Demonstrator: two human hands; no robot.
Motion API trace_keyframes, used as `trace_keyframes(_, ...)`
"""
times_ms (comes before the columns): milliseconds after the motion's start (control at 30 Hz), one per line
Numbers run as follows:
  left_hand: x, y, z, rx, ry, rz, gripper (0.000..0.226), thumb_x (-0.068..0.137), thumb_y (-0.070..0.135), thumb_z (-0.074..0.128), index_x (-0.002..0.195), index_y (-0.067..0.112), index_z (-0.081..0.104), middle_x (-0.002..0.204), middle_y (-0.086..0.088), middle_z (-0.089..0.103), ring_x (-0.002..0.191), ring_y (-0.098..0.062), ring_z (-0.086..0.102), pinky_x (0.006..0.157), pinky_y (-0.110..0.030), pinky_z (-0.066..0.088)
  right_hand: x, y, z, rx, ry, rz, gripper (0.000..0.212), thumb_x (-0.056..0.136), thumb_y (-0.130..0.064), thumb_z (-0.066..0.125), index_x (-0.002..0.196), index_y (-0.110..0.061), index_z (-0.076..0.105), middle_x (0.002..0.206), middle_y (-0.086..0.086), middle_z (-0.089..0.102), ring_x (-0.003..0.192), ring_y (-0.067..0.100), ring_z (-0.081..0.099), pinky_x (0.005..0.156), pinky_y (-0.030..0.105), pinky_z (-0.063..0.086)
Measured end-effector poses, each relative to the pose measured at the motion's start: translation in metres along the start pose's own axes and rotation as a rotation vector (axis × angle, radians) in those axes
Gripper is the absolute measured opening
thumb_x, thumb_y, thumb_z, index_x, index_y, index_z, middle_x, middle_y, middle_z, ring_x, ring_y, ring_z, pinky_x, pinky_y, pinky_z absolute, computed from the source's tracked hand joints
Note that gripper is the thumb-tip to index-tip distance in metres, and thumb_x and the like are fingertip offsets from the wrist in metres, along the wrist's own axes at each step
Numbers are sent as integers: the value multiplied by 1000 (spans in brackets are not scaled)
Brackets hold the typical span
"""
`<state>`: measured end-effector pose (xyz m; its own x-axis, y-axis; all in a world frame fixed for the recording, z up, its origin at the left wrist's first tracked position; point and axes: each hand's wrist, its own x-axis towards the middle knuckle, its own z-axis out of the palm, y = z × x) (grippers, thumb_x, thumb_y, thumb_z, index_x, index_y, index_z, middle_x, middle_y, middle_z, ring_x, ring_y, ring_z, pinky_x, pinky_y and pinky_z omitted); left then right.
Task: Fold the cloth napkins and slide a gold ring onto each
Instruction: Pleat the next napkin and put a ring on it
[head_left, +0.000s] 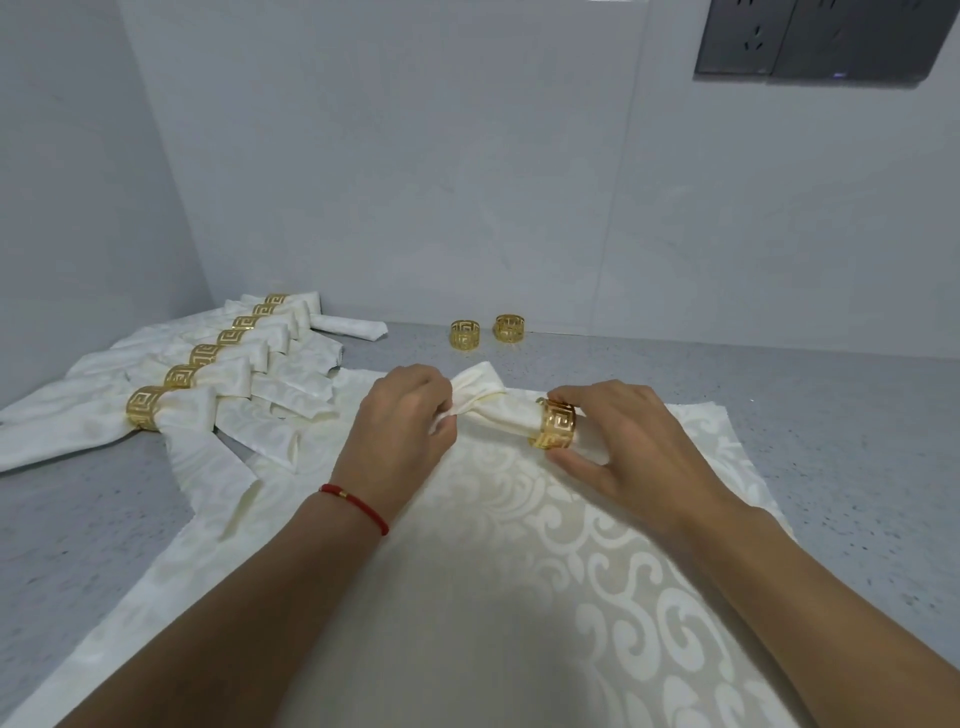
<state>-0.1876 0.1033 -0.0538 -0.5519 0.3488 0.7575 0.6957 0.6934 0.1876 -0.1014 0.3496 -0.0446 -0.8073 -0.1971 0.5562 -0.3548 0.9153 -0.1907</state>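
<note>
A folded cream napkin lies across the middle of the view, its long axis running left to right, held just above a flat patterned cloth spread on the grey speckled counter. Its left end fans out and points up and away toward the wall; its right end passes through a gold ring with a cut-out key pattern.

The left hand grips the napkin near its middle, fingers curled round the gathered cloth and pinching it. A red cord bracelet sits on that wrist. The right hand holds the ring, thumb below and fingers curled over the top, with the ring's opening facing left and right along the napkin.

To the left, a row of finished napkins recedes toward the corner, each one banded by a gold ring; they overlap one another, long axes running roughly left to right, with the nearest banded ring closest to the counter's front. One rolled napkin without a ring lies at the far end of the row.

Two loose rings stand side by side near the wall, just apart, behind the hands.

A dark socket panel is on the wall at upper right; no writing on it can be read.
</note>
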Motion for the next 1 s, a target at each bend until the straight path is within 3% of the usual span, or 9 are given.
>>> trace_keyframes(200,-2,26,7,41,-6,115,27,59,-2,74,68,11,52,71,0,52,66,-21,49,63,-25,33,-1,-14,5,-42,13,16,44,94,-56,60,122,-23,66,95,-10,69,91,10,57,91,28,39)
trace_keyframes(333,-4,30,10,-15,-15,118,30,56,-4,74,67,10,51,70,0,51,67,-18,45,62,-22,27,-1,-10,6,65,14,116,41,94,-52,64,126,-27,64,99,-12,66,93,12,56,87,28,39)
trace_keyframes(500,-9,28,6,-126,-96,143,26,62,-3,76,70,9,55,78,2,59,73,-14,50,63,-22,40,-2,-1,8,211,-22,84,41,92,-40,74,129,-24,64,113,-18,68,104,6,60,96,32,47)
trace_keyframes(633,-9,27,2,-187,-148,144,28,61,0,78,68,11,54,114,0,71,80,-14,58,67,-24,46,-3,0,7,221,1,64,46,91,-33,76,133,-22,62,120,-16,65,111,6,58,97,24,43)
trace_keyframes(733,-10,29,0,-221,-143,174,27,57,0,77,67,10,55,102,17,64,74,-9,52,60,-22,43,-4,-1,7,219,14,51,47,90,-32,78,133,-23,62,118,-23,59,109,-1,54,95,15,37)
trace_keyframes(833,-8,29,-1,-247,-147,192,22,59,4,74,69,11,56,108,15,69,77,-12,56,63,-26,47,-3,0,7,268,29,70,48,88,-30,81,132,-26,63,118,-28,59,109,-6,55,96,6,36)
trace_keyframes(1000,-9,33,-6,-347,-210,116,15,63,16,72,68,16,57,104,33,60,87,-13,67,70,-32,53,0,4,1,549,-42,181,47,78,-16,89,121,-27,71,115,-22,72,111,-3,66,102,17,48)
